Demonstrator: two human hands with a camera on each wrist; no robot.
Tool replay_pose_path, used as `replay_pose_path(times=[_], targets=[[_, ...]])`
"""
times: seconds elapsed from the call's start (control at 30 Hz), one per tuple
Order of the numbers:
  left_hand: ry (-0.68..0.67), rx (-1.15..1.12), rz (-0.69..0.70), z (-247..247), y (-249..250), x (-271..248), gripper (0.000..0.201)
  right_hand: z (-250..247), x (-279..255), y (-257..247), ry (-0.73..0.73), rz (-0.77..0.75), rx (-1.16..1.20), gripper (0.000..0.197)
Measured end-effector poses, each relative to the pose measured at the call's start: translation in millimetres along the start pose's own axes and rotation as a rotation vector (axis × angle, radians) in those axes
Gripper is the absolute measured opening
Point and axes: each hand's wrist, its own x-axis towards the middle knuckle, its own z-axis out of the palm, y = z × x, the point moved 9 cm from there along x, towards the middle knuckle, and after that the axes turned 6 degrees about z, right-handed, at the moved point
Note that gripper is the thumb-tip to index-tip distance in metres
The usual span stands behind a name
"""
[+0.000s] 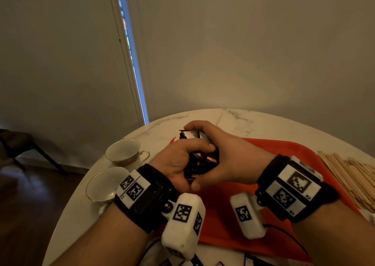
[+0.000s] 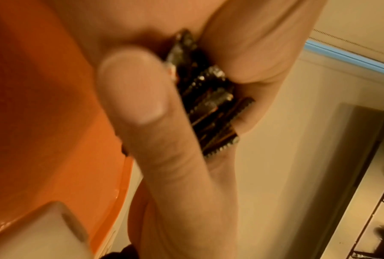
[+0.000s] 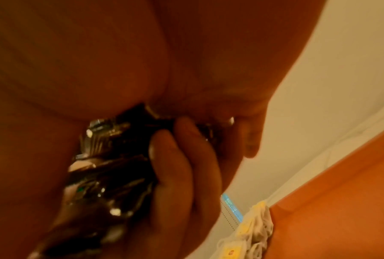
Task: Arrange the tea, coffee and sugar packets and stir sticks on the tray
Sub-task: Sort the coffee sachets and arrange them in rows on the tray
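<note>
A stack of several black coffee packets point(image 1: 203, 162) is held in both hands above the far left part of the orange tray point(image 1: 288, 150). My left hand point(image 1: 178, 161) grips the stack from the left, fingers curled over its top. My right hand point(image 1: 233, 156) wraps it from the right, thumb under the near end. The left wrist view shows the packets' serrated ends point(image 2: 215, 112) fanned between thumb and palm. In the right wrist view, fingers point(image 3: 186, 157) press the shiny packets point(image 3: 102, 166). A pile of wooden stir sticks point(image 1: 353, 176) lies right of the tray. Tea bags with yellow tags point(image 3: 253, 227) lie beyond the tray's edge.
Two white teacups point(image 1: 123, 152) point(image 1: 105, 185) stand on the round white marble table point(image 1: 253, 121), left of the tray. A wall and a blind close off the space behind the table. A dark chair point(image 1: 24, 144) stands on the floor at far left.
</note>
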Motion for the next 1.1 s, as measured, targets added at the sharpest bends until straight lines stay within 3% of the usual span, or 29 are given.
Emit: replay_pose_path(times=[0.13, 0.27, 0.33, 0.4, 0.5, 0.57, 0.67, 0.8, 0.9, 1.0, 1.1], targets=[[0.004, 0.001, 0.024, 2, 1, 1, 0.015, -11, 4, 2, 0.116, -0.004, 0.014, 0.087], [0.084, 0.003, 0.021, -6, 6, 2, 0.023, -13, 7, 6, 0.106, -0.036, 0.049, 0.092], [0.137, 0.022, 0.047, -12, 9, 3, 0.032, -16, 10, 9, 0.112, -0.04, 0.284, 0.078], [0.196, 0.027, 0.073, -18, 9, 2, 0.037, -26, 13, 22, 0.207, 0.001, 0.51, 0.06], [0.252, 0.055, 0.086, -26, 13, 1, 0.031, -39, 16, 46, 0.352, 0.086, 0.493, 0.048], [0.269, 0.063, 0.091, -27, 14, 0, 0.029, -36, 15, 57, 0.354, 0.142, 0.513, 0.039], [0.318, 0.037, 0.141, -31, 15, 2, 0.043, -30, 13, 67, 0.352, 0.204, 0.639, 0.023], [0.412, -0.037, 0.165, -49, 18, 6, 0.043, -36, 7, 72, 0.457, 0.232, 0.719, 0.014], [0.506, -0.029, 0.161, -66, 18, 5, 0.047, -53, -1, 67, 0.587, 0.138, 0.803, 0.019], [0.491, -0.062, 0.192, -60, 20, 3, 0.045, -59, -4, 55, 0.639, 0.059, 0.591, 0.019], [0.396, -0.025, 0.233, -47, 21, 5, 0.028, -43, 4, 46, 0.527, 0.055, 0.411, 0.017]])
